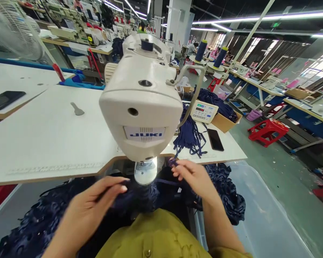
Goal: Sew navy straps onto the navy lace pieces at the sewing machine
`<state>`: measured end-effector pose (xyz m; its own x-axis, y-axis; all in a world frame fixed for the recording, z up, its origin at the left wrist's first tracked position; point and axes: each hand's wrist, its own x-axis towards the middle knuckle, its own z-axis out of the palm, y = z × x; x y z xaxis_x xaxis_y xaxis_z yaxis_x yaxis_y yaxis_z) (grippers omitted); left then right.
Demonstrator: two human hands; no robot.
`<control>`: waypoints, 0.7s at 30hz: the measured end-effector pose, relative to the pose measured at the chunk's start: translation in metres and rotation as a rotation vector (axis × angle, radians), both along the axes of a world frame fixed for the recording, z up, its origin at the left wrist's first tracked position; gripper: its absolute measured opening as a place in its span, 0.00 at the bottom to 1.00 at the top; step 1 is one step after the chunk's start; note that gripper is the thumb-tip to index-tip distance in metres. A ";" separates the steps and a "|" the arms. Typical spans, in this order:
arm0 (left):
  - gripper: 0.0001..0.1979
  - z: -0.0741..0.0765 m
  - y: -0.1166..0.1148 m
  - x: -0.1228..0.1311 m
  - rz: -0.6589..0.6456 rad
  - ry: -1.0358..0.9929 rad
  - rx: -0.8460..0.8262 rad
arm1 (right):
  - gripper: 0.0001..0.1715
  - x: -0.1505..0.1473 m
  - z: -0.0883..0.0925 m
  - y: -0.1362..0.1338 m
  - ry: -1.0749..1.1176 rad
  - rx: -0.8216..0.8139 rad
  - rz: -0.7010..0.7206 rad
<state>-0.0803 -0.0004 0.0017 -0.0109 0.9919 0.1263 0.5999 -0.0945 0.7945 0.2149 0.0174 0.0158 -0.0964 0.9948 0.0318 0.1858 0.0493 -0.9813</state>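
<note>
A white JUKI sewing machine stands in front of me, its lamp lit over the needle area. My left hand is left of the machine head, thumb and fingers pinched on dark navy fabric. To the right of the head, my right hand grips the end of a navy strap between thumb and fingers. Part of the fabric between the hands sits in shadow, so its shape is hard to make out. A bundle of navy straps lies on the table beyond my right hand.
Navy ruffled fabric is heaped at left and right, the right heap in a clear plastic bin. On the white table are a spoon-shaped metal piece, a phone and a control panel.
</note>
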 end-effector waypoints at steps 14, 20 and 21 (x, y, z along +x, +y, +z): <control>0.09 0.012 -0.003 0.056 -0.142 -0.023 -0.017 | 0.06 -0.054 0.001 -0.017 -0.271 0.130 0.211; 0.07 -0.005 -0.009 0.054 -0.180 0.104 0.191 | 0.09 -0.059 -0.004 -0.021 -0.093 0.019 0.313; 0.07 -0.007 -0.009 0.052 -0.241 0.125 0.237 | 0.11 -0.059 -0.005 -0.021 -0.048 -0.035 0.319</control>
